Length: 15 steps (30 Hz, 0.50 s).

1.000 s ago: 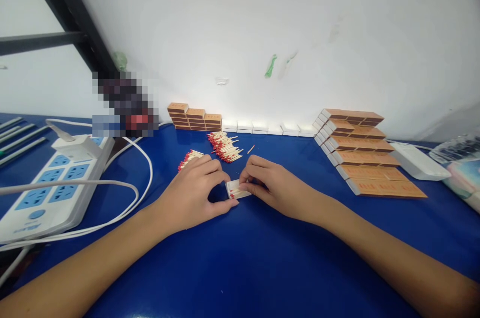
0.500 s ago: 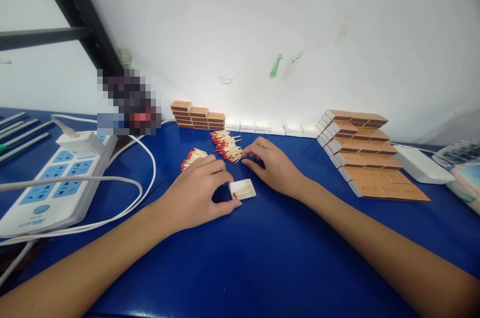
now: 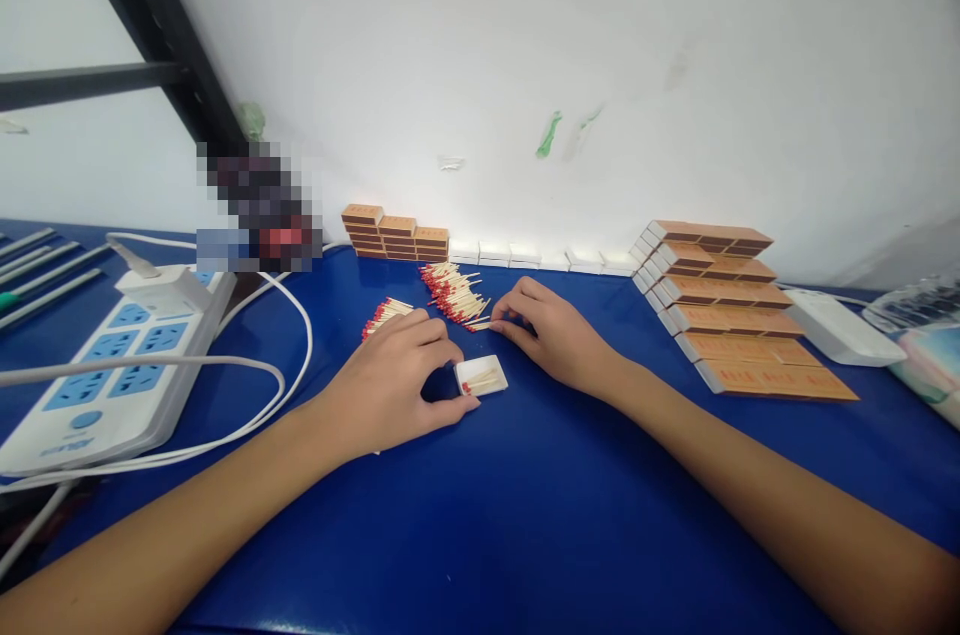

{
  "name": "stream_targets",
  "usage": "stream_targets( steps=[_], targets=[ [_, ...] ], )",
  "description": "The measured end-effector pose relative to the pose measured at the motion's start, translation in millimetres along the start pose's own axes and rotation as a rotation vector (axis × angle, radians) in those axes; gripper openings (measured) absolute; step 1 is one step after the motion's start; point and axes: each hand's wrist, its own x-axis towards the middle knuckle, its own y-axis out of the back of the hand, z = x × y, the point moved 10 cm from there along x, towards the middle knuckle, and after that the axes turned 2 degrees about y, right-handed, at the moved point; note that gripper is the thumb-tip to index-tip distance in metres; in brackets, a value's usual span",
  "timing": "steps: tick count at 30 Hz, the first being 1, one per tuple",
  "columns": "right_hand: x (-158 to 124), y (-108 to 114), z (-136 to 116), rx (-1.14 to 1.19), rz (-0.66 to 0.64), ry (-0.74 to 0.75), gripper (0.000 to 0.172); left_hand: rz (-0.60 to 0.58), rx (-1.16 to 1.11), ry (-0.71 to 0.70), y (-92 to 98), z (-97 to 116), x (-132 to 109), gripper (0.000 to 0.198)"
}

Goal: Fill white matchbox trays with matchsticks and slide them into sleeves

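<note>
My left hand [image 3: 394, 387] grips a small white matchbox tray [image 3: 491, 365] between thumb and fingers, flat on the table. A few matches [image 3: 484, 381] lie inside it, red heads toward the left. Just beyond, my right hand [image 3: 551, 333] pinches the pale ends of a few matches [image 3: 477, 324] at the near edge of a loose match pile [image 3: 452, 293]. How many it holds I cannot tell. A smaller match pile [image 3: 384, 315] lies behind my left hand, which partly covers it.
Orange-brown matchboxes [image 3: 397, 233] are stacked by the wall, beside a row of white trays [image 3: 525, 256]. Stepped matchbox stacks [image 3: 739, 320] stand at right, near a white device [image 3: 844, 330]. A power strip [image 3: 142, 355] with looping cables occupies the left.
My right fingers have closed on matches at the pile's edge and drawn them slightly toward the right and nearer. My left hand stays at the tray.
</note>
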Motion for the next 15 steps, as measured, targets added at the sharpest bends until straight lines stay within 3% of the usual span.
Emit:
stream_targets(
  steps=[9,15],
  targets=[
    [-9.2,4.5,2.7,-0.028,-0.027,-0.009,0.010,0.004,0.000,0.006,-0.2,-3.7,0.4,0.029],
    [-11.8,14.6,-22.1,-0.065,-0.005,0.037,0.008,0.044,0.005,-0.020,3.2,-1.8,0.7,0.028]
  ],
)
